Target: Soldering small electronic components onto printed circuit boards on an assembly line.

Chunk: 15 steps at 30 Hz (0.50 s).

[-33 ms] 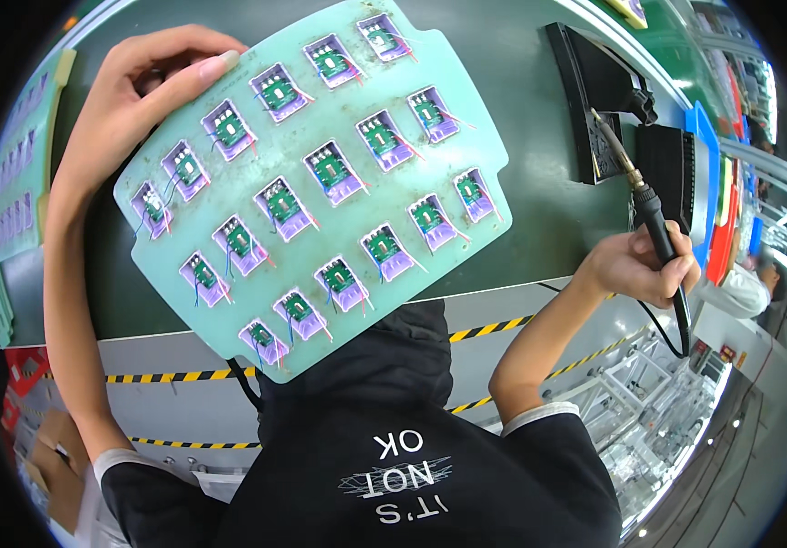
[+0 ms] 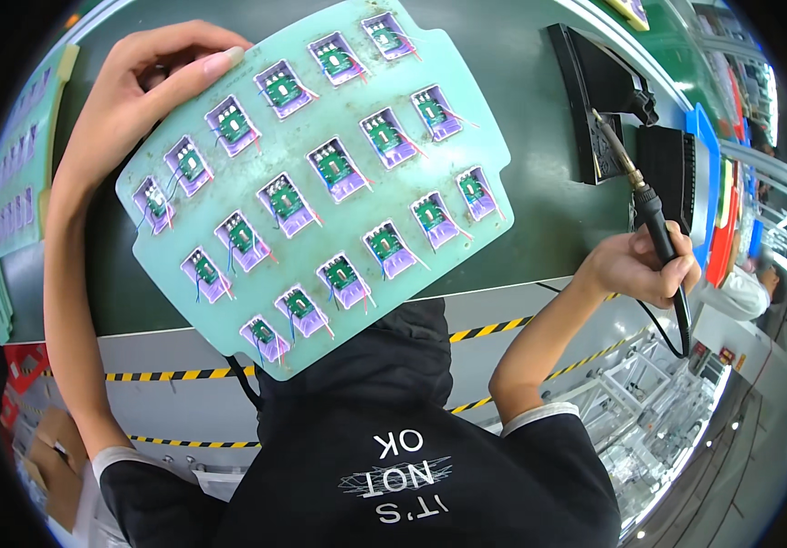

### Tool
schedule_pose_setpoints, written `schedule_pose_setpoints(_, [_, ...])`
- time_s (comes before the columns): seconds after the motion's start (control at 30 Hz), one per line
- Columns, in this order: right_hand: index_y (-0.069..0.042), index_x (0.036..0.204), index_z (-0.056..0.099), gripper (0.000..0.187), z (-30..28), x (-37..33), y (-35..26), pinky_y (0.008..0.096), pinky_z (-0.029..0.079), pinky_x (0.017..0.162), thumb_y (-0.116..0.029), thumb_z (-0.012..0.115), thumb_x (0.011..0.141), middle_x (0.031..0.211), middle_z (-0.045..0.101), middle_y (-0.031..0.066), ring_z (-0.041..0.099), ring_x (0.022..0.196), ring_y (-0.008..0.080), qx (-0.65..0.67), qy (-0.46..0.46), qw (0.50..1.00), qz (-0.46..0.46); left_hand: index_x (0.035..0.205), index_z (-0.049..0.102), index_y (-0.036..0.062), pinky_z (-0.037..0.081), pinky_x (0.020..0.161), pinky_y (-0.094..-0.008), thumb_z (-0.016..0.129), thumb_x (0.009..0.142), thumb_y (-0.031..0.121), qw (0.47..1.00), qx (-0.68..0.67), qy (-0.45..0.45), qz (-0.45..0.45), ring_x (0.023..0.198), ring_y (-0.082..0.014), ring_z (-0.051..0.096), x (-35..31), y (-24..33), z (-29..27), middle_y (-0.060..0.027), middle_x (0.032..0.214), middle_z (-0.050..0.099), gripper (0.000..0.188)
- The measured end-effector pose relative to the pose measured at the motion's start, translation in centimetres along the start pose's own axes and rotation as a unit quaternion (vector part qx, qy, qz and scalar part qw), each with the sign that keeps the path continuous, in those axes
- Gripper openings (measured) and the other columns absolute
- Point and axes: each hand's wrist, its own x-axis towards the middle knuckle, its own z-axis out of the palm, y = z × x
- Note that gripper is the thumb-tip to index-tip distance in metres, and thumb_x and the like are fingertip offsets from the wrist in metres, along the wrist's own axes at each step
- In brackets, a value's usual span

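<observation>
A light green tray lies tilted across the bench, its lower corner over the front edge. Several purple housings sit in its cutouts, each with a small green circuit board and thin blue, red or white wires. My left hand grips the tray's upper left edge, thumb on top and the other fingers partly hidden. At the right, my right hand is closed round the black handle of a soldering iron. Its metal tip points up and left, apart from the tray, near a black stand.
The black soldering stand and a black box stand on the dark green bench. Blue and red bins line the right side. Another filled tray lies at far left. Someone in a white sleeve is at far right.
The tray has shifted very slightly to the right, with my left hand still on its edge. My right hand and the soldering iron have stayed in place.
</observation>
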Motion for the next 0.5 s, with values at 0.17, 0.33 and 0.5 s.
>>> schedule_pose_setpoints(0.17, [0.0,0.064,0.048,0.025,-0.1,0.0,-0.1,0.0185,0.027,0.035,-0.021,0.048,0.078,0.057,0.051,0.0111,0.034,0.038,0.0093,-0.014,0.0,1.0,0.009,0.099,0.06,-0.0016,0.041,0.063,-0.0174,0.052,0.087,0.017,1.0,0.014,-0.009,0.009,0.073,-0.0053,0.054,-0.2,-0.7,-0.4,-0.0024,0.084,0.06,0.023])
schedule_pose_setpoints(0.33, [0.002,0.065,0.048,0.025,-0.3,0.1,-0.1,0.0196,0.029,0.035,-0.02,0.049,0.078,0.059,0.054,0.0132,0.036,0.037,0.0102,-0.013,0.004,1.0,-0.005,0.1,0.061,0.0018,0.043,0.065,-0.0174,0.053,0.087,0.02,0.998,0.05,0.005,0.027,0.074,-0.0049,0.056,-0.2,-0.9,-0.1,-0.0018,0.083,0.061,0.024])
schedule_pose_setpoints(0.5, [0.002,0.065,0.049,0.025,0.1,-0.2,-0.2,0.0196,0.029,0.035,-0.019,0.049,0.078,0.056,0.052,0.014,0.036,0.036,0.0103,-0.017,-0.003,1.0,-0.003,0.09,0.066,-0.0017,0.037,0.051,-0.0191,0.063,0.081,0.013,0.999,0.02,0.047,-0.01,0.058,-0.003,0.049,-0.7,3.0,0.1,-0.0012,0.068,0.062,0.017])
